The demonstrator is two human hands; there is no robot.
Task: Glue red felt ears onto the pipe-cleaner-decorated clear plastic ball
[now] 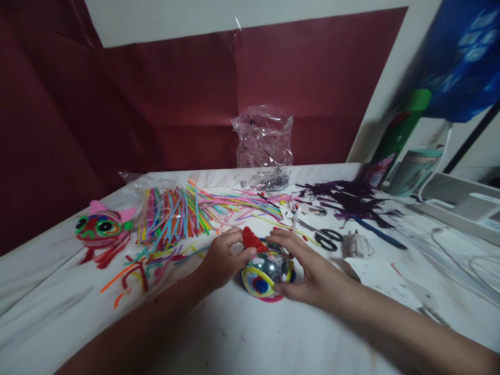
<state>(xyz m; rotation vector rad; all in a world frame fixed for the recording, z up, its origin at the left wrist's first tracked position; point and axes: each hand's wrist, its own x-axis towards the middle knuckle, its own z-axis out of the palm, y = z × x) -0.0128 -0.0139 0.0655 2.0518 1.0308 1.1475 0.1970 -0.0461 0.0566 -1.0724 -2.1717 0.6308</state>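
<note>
A clear, shiny ball (272,266) with coiled pipe-cleaner eyes in yellow, white and blue rests on the white tabletop in front of me. My left hand (228,256) pinches a red fuzzy triangle (253,240), like an ear made of pipe cleaner, at the ball's upper left. On the other side, my right hand (302,265) grips the ball, thumb at its front and fingers over its top right. Another bit of red shows behind those fingers, mostly hidden. A pink strip lies along the ball's underside.
A decorated ball with pink ears (103,229) stands at left. Pipe cleaners (172,213) lie in bundles beside it. Behind my right hand are scissors (328,239), a small clear bottle (357,245), a blue tool (380,233) and dark purple strands (347,198). A plastic bag (264,138) stands at the back.
</note>
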